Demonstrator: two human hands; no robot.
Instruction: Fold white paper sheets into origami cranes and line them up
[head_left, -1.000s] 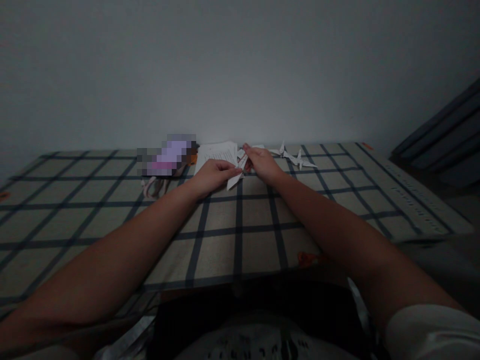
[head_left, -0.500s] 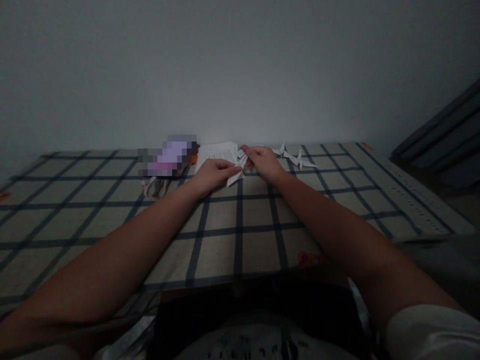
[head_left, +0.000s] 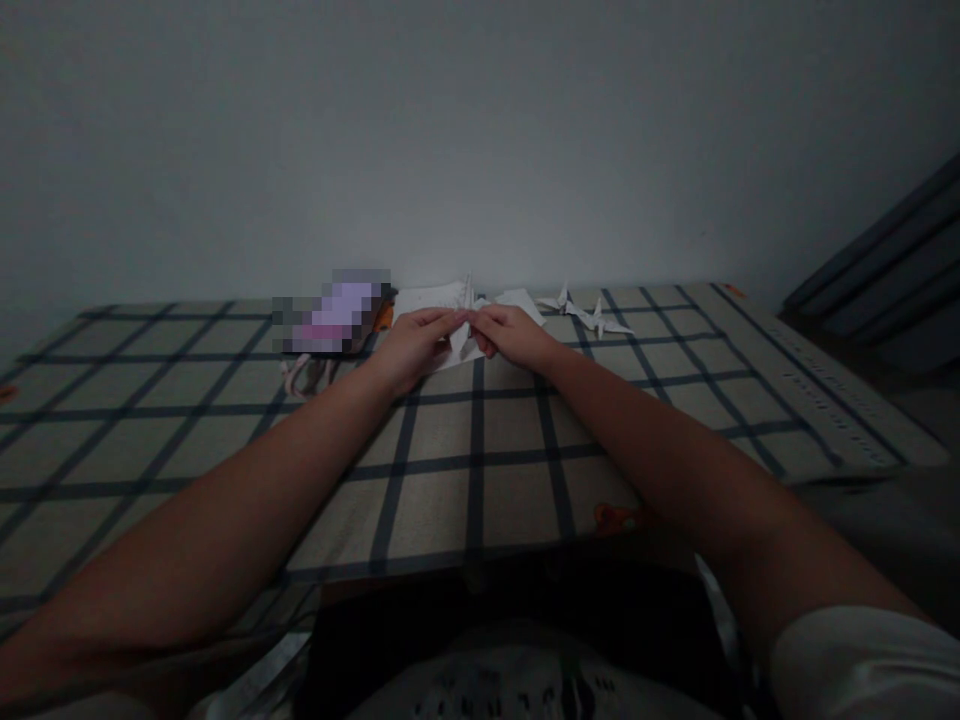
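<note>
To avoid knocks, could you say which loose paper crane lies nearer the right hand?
The left crane, nearer the wall; the right crane lies farther from that hand.

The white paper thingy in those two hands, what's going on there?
A person's left hand and right hand are close together, holding a small folded white paper between the fingers. One thin point of it sticks up above the grip. Behind the left hand lies a paper sheet. Pointy folded paper pieces sit on the checked tablecloth past the right hand, and a blurred-out purple item is off to the left.
</note>
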